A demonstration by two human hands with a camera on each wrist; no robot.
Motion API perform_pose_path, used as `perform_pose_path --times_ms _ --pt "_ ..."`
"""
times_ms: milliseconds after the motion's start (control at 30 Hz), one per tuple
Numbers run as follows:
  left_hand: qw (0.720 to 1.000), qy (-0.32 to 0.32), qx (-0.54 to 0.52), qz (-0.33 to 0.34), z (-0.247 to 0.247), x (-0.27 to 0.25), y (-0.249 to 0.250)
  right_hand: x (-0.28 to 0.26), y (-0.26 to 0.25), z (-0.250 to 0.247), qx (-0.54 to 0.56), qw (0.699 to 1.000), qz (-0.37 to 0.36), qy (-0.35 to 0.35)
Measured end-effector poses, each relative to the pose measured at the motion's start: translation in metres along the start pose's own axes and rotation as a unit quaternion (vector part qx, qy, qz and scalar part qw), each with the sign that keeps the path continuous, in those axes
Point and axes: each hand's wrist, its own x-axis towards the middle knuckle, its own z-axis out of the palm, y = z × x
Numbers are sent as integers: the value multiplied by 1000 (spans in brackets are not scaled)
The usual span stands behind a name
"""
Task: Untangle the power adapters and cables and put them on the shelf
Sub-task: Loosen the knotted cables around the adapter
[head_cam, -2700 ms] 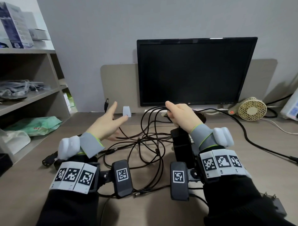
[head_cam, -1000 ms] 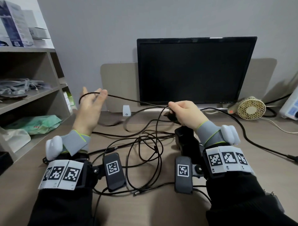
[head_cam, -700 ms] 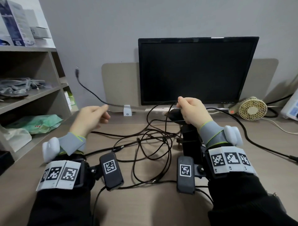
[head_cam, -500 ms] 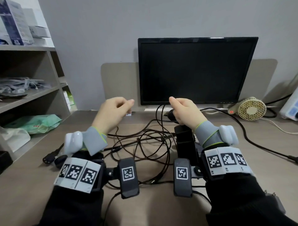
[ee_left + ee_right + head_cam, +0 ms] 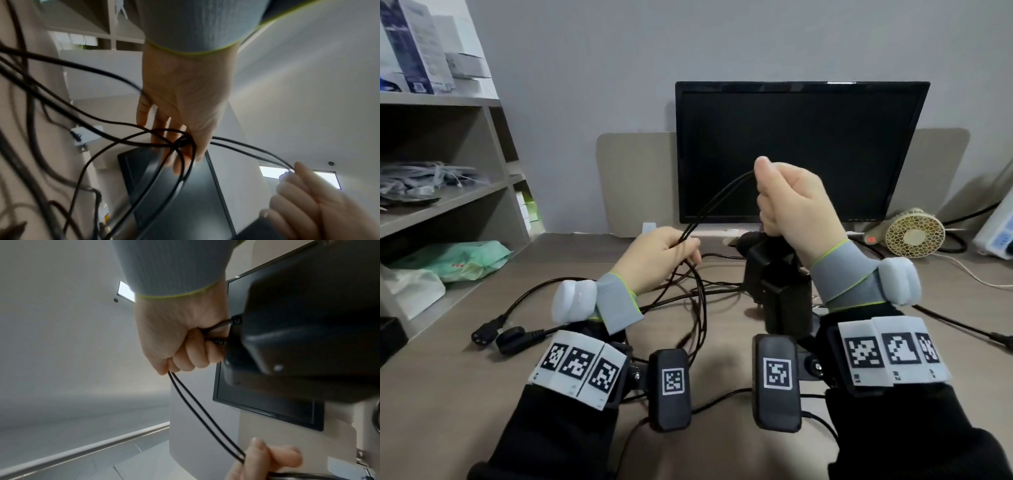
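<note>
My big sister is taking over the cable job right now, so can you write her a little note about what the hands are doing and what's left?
Right hand: raised in front of the monitor, fist gripping two thin black cable strands; a black power adapter hangs below it.
Left hand: lower, pinching the same strands where they gather into loops.
Things: the remaining tangle lies on the desk, with two plug ends at the left.
Done: one cable pair partly pulled taut between the hands.
Left: finish separating the cables, then put adapters and cables on the shelf at the left.
</note>
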Motion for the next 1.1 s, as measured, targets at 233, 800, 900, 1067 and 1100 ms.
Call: perform_pose_path --times_ms 233,800,900,1067,1100 --pt "996 85 -7 17 -23 -5 12 -6 17 16 -134 987 45 -83" --pt "984 132 -108 52 -12 0 15 -6 29 30 -106 988 74 -82" --pt "986 113 -116 37 -5 -2 16 -4 32 30 -68 994 75 -48" --pt "997 71 -17 29 3 1 18 -8 30 34 9 985 127 -120" --pt "997 72 -12 33 2 1 19 -9 30 34 16 981 139 -133"
